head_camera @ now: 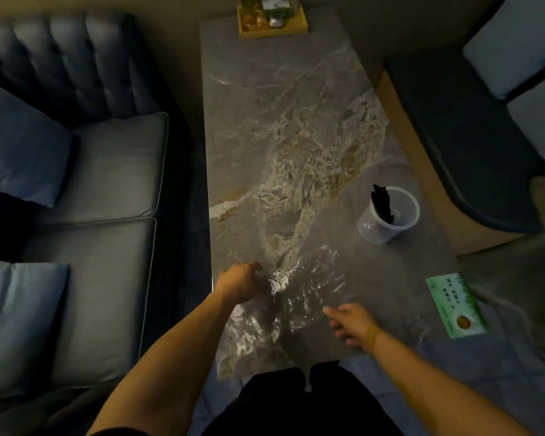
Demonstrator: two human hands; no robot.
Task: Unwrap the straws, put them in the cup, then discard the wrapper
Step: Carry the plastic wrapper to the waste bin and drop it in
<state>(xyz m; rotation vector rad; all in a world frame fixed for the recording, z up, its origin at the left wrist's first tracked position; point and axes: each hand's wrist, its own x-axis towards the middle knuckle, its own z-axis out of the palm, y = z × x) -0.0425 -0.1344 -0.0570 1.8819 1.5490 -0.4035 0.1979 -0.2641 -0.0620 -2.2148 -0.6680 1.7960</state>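
Note:
A clear plastic cup (378, 230) stands on the marble table (265, 105) at the right, holding several black straws (382, 203) that lean to the left. A crinkled transparent wrapper (302, 287) lies spread near the table's front edge. My left hand (239, 282) is closed on the wrapper's left part, pinching it. My right hand (350, 322) hovers at the wrapper's right edge with fingers apart and pointing left; whether it touches the plastic is unclear.
A green card (456, 305) lies at the table's right front. A wooden tray with bottles (272, 18) sits at the far end. A grey sofa with blue cushions (101, 171) runs along the left; dark seating (472, 136) is on the right.

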